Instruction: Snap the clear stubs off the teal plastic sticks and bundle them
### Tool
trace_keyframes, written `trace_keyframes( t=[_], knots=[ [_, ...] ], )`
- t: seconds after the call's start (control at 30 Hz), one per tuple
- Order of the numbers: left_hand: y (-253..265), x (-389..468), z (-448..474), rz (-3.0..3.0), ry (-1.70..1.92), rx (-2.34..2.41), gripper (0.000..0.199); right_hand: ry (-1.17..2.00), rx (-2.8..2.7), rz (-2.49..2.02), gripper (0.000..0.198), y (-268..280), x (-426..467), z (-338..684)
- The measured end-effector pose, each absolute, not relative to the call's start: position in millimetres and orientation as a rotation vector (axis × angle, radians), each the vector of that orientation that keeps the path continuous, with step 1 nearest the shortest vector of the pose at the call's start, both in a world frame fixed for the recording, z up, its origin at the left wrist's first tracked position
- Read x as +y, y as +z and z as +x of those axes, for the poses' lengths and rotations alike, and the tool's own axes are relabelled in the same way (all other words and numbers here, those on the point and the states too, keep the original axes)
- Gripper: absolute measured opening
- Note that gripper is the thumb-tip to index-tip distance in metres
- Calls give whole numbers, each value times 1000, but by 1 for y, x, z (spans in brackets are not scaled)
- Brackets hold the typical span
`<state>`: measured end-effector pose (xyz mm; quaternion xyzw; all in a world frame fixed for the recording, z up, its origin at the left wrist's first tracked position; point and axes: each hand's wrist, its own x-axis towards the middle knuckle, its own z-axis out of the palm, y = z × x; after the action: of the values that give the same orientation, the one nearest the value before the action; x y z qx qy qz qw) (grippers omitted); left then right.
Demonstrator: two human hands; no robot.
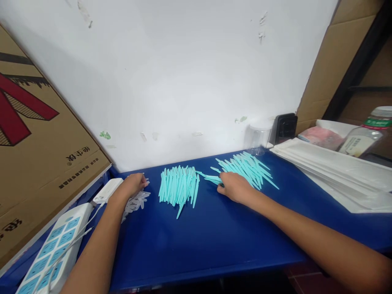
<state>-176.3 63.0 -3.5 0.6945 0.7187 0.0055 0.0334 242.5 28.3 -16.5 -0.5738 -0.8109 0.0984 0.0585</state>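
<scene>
My right hand (234, 187) is closed around a few slim turquoise sticks that look like eyebrow razors (211, 178), their tips pointing left. It is beside the right-hand pile of razors (249, 167), with its fingertips close to the blue tabletop. A second pile of turquoise razors (177, 185), lined up roughly side by side, lies between my hands. My left hand (134, 184) is over a heap of small clear plastic caps (136, 202) at the left. Its thumb and fingers pinch a small clear piece that looks like one of these caps, partly hidden.
A white power strip (65, 241) and a white box with a cable (108, 190) lie at the left, beside a large cardboard box (45, 134). At the back right stand a clear plastic cup (259, 139), white plastic sheets (333, 171) and a bottle (364, 136). A white wall (183, 81) closes the back.
</scene>
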Motion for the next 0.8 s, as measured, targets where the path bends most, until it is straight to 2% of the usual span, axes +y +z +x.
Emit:
trace_keyframes(
  t=[0.2, 0.43, 0.8],
  knots=[
    [-4, 64, -175, 2150, 12, 2186, 18, 320, -2478, -1756, 17, -15, 33, 251],
    [3, 61, -167, 2207, 111, 2037, 34, 348, -2439, -1749, 19, -15, 45, 266],
    [11, 57, -145, 2048, 671, 1832, 58, 293, -2294, -1765, 22, -7, 55, 277]
  ],
)
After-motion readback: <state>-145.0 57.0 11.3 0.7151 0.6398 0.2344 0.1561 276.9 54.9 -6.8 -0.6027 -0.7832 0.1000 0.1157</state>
